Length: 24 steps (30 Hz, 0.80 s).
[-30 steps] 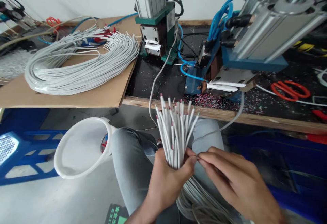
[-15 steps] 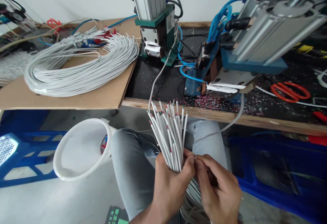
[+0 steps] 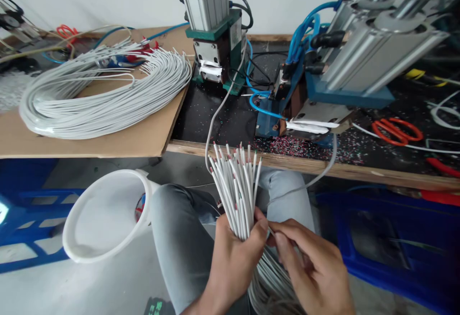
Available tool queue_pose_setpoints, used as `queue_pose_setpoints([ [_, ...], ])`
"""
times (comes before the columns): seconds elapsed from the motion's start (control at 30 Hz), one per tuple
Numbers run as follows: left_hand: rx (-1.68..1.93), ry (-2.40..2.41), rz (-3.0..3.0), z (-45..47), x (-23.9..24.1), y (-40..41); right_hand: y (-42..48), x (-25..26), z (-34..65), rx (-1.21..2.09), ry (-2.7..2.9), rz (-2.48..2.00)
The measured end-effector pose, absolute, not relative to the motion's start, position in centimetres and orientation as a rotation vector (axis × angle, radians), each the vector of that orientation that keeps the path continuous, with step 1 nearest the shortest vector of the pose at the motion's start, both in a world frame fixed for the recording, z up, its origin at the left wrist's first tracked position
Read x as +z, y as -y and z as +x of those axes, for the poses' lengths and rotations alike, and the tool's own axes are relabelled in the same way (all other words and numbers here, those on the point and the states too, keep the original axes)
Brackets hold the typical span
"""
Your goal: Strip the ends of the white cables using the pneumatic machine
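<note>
My left hand (image 3: 235,260) is wrapped round a thick bundle of white cables (image 3: 235,190), whose cut ends point up and show red and green cores. Beside it, my right hand (image 3: 311,262) pinches a thin strand (image 3: 271,231) close to the left thumb; whether this is one cable of the bundle or a tie, I cannot tell. Below both hands the rest of the bundle hangs down over my lap, partly hidden by the right hand and wrist.
A coil of white cable (image 3: 108,118) lies on cardboard (image 3: 143,147) at the left. Two pneumatic presses (image 3: 212,41) (image 3: 352,75) stand on the bench, with orange-handled scissors (image 3: 397,131) at the right. A white bucket (image 3: 72,250) and a blue stool (image 3: 424,262) flank my legs.
My right hand has drawn slightly down and to the right, away from the left thumb, with the strand now showing between them. My left hand keeps its hold on the cables.
</note>
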<state>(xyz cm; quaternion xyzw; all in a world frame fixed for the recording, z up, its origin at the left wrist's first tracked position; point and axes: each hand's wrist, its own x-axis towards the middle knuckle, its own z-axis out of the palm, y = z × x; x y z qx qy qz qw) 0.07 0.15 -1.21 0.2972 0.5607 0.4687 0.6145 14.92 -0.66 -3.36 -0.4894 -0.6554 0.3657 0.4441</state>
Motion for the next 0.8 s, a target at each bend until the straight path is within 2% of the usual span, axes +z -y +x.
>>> queue_pose_setpoints([
  [0.13, 1.121, -1.226, 0.567, 0.3, -1.5, -0.3, -0.8, -3.7, 17.3, 1.301, 1.654, -0.954],
  [0.23, 1.137, -1.220, 0.495, 0.5, -1.7, -0.4, -1.5, -4.1, 18.9, 1.361, 1.761, -0.827],
  [0.33, 1.147, -1.242, 0.475, 0.8, -1.7, -0.7, -1.7, -4.6, 20.1, 1.043, 1.916, -0.894],
  [0.53, 1.188, -1.360, 0.387, 1.0, -1.7, -0.9, -5.9, -5.3, 20.7, 0.076, 1.792, -1.062],
  [0.63, 1.187, -1.395, 0.379, 0.8, -1.9, -0.7, -9.3, -5.4, 20.5, -0.096, 1.695, -1.052],
  [0.8, 1.171, -1.436, 0.352, 0.5, -1.8, -0.6, -11.4, -5.6, 20.4, -0.142, 1.669, -1.024],
])
